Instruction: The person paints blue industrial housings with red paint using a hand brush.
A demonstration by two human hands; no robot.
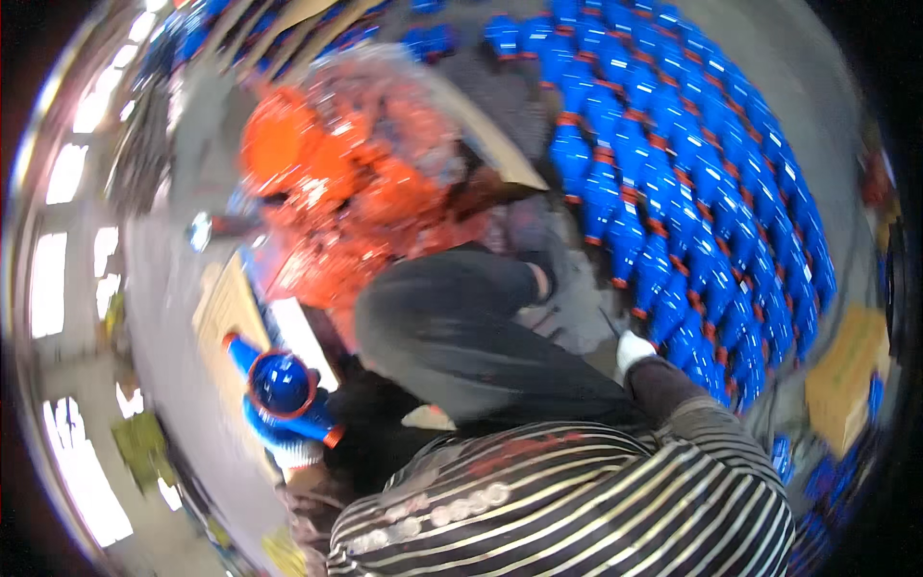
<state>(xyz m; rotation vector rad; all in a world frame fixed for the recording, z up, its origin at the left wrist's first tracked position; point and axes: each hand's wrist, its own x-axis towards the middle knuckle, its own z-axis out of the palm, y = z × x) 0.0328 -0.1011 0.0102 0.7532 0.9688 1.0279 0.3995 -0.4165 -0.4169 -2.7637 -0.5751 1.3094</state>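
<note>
At the lower left my left hand point(300, 452) holds a blue pipe fitting point(281, 383) with orange-red rims round its openings. The wide round mouth faces up, and a narrower end sticks out on each side. Most of that hand's fingers are hidden behind the fitting. My right hand point(634, 350), in a white glove, is beside the near left edge of the rows of blue fittings point(663, 197). Its fingers look closed, with a thin dark line projecting from them, too blurred to name.
In front of my bent knee lies a heap of glossy orange-red parts point(336, 183) in clear plastic. A cardboard sheet point(231, 313) is by the held fitting. A cardboard box point(846, 380) stands at the far right, with more blue pieces near it. Bright windows line the left.
</note>
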